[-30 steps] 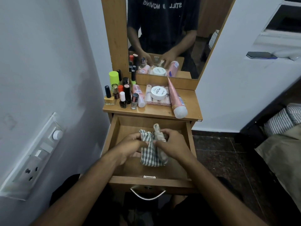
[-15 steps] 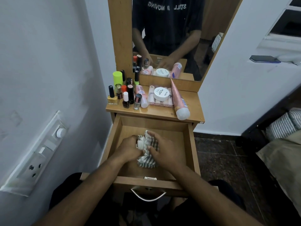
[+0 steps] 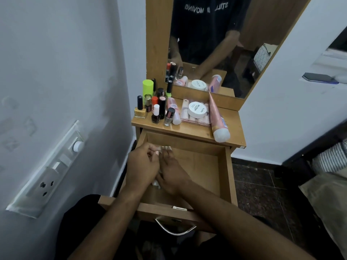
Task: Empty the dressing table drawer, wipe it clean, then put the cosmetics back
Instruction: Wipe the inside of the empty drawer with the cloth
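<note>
The open wooden drawer holds only the checked cloth, bunched at its left side and almost fully hidden under my hands. My left hand curls around the cloth by the left wall. Beside it, my right hand lies on the cloth with its fingers stretched forward. The cosmetics stand on the dressing table top: several nail polish bottles and lipsticks, a white jar on a clear case, and a pink tube lying down.
A mirror rises behind the table top. The wall with a switch panel is close on the left. A metal handle hangs on the drawer front. Bedding lies at the right above the dark floor.
Both hands slid the cloth from the drawer's middle to its left side and back corner. The cloth is now nearly covered by them.
</note>
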Demonstrator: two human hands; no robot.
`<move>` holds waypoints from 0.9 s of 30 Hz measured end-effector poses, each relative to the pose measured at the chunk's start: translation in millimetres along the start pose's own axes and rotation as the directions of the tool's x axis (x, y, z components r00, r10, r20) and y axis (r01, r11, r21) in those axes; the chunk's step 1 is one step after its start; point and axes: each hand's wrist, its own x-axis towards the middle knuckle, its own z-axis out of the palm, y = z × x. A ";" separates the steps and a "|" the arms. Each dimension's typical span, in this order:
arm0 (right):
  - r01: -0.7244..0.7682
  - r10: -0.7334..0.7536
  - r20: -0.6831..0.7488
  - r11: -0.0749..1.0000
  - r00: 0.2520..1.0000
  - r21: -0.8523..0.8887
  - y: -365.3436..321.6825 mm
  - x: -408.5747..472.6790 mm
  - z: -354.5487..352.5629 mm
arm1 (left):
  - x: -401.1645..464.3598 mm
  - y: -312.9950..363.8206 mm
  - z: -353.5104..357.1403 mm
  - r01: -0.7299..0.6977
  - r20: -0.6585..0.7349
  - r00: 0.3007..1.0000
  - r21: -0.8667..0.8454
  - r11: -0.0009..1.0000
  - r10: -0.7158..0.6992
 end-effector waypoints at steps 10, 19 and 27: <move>0.205 -0.221 -0.069 0.961 0.973 -0.187 -8.3 35.8 18.1 | 9.3 -9.5 1.3 0.142 0.020 0.990 -0.164 0.976 -0.140; 0.106 -0.124 -0.097 0.980 0.988 -0.167 15.2 18.6 2.1 | 6.9 -7.9 2.4 0.106 0.047 0.994 -0.132 0.986 -0.101; -0.064 0.069 0.008 0.959 0.998 -0.277 57.3 -17.2 -14.6 | 5.9 -5.2 0.5 0.081 0.044 0.996 -0.137 0.987 -0.076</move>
